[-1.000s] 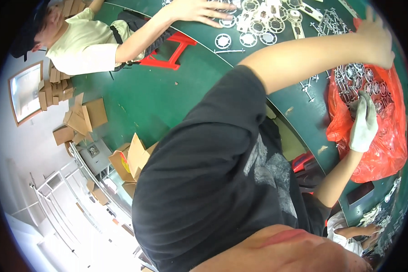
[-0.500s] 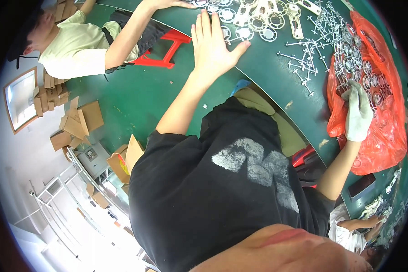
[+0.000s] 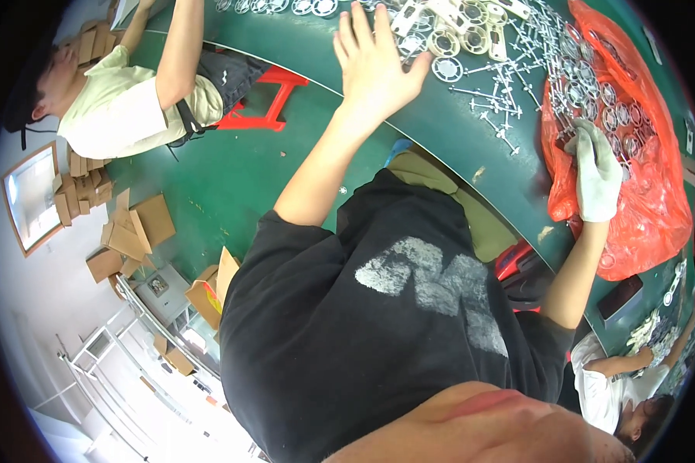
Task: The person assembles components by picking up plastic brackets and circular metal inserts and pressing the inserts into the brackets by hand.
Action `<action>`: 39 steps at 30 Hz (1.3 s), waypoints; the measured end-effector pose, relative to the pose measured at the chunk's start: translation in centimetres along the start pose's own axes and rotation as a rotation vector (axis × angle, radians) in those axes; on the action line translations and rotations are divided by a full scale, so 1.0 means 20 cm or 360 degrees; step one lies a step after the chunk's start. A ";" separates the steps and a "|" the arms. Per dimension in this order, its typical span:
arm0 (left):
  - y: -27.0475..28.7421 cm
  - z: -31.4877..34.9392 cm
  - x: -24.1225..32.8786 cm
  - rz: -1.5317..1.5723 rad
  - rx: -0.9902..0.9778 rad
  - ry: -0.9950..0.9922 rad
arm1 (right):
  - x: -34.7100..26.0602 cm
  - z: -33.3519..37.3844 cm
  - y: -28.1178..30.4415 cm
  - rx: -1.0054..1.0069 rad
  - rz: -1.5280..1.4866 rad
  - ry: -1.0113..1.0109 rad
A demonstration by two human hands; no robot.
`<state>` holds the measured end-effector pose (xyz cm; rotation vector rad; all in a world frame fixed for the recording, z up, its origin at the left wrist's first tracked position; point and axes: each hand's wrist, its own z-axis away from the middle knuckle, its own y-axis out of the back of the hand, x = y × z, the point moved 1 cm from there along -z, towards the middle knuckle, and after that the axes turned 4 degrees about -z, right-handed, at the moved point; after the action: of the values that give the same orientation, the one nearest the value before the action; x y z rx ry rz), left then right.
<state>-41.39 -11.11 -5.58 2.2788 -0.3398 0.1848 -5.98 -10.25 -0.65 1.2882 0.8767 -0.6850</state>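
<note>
My left hand (image 3: pixel 380 76), bare and open with fingers spread, is over the green table (image 3: pixel 432 116) at its near edge. Its fingertips reach a spread of round spoked discs (image 3: pixel 447 69) and pale long-handled plastic parts (image 3: pixel 473 38). My right hand (image 3: pixel 598 174), in a whitish glove, is at the mouth of a red plastic bag (image 3: pixel 649 231). Ring-shaped metallic parts (image 3: pixel 611 117) fill the bag's opening. The gloved fingers are bent together among them; what they hold is hidden. Between my hands lie thin grey rods with crosspieces (image 3: pixel 502 100), heaped loosely.
A dark phone (image 3: pixel 620 298) lies right of me on the table. At the left, a person in a pale shirt (image 3: pixel 116 116) sits by a red stool (image 3: pixel 266 100). Another person (image 3: pixel 606 378) works at lower right near a pile of pale parts (image 3: pixel 645 330). Cardboard boxes (image 3: pixel 135 231) stand on the floor.
My left hand has shifted slightly right over the discs. The person at the left has drawn an arm back from the discs. The whole view has tilted a little; my right hand stays at the bag.
</note>
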 end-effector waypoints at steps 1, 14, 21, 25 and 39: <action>0.00 0.00 -0.02 0.0046 0.0107 -0.0066 | 0.00 0.00 0.00 -0.0008 0.0020 0.0020; 0.08 -0.59 0.18 0.0139 -0.0632 -0.0549 | 0.04 0.03 0.03 0.0076 -0.0027 0.0138; -0.13 -0.49 0.82 0.0677 0.0233 -0.0817 | -0.05 0.03 0.02 -0.0147 -0.1411 0.0126; -0.24 -0.40 0.99 0.0908 -0.0337 -0.0985 | -0.04 -0.02 0.11 0.0640 -0.1230 0.0148; -0.31 -0.53 1.00 0.0397 -0.0803 -0.1171 | -0.02 0.01 0.22 0.0534 -0.0905 -0.0226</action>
<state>-20.75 -2.85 1.78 1.7206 -0.9331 -0.5721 -2.53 -9.82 2.03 1.2652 1.0496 -1.4030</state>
